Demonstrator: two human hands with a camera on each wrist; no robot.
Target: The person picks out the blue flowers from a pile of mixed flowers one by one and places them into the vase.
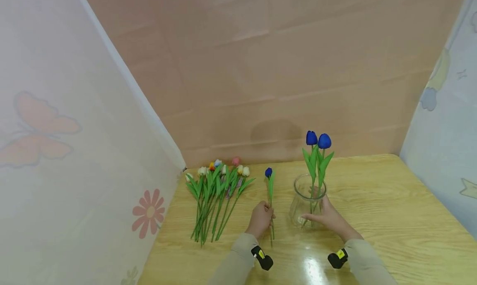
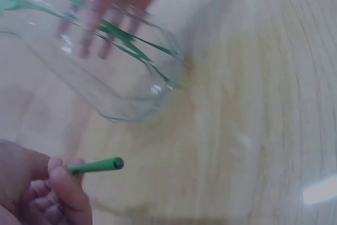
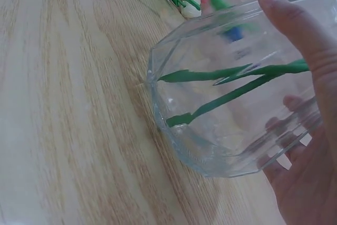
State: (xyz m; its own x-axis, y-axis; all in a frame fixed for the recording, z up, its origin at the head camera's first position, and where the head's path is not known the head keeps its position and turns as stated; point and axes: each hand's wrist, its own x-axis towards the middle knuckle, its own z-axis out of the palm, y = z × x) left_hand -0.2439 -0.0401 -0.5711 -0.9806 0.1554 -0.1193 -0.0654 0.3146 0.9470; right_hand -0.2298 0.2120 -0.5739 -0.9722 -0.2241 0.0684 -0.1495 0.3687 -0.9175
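Observation:
A blue artificial tulip (image 1: 268,172) is pinched by its green stem in my left hand (image 1: 262,219), left of the vase. In the left wrist view the cut end of that stem (image 2: 105,165) pokes out past the fingertips. My right hand (image 1: 329,219) grips the side of a clear glass vase (image 1: 298,206), thumb on the near side and fingers curving round behind. Two more blue tulips (image 1: 324,141) stand in the vase, leaning against its rim. Their stem ends (image 3: 179,119) reach the vase bottom in the right wrist view.
A bunch of artificial tulips (image 1: 214,198) in white, pink, orange and other colours lies on the wooden table (image 1: 372,202) at the left. Behind the table rises a brown backdrop (image 1: 261,90). Patterned white sheets (image 1: 93,132) hang at both sides.

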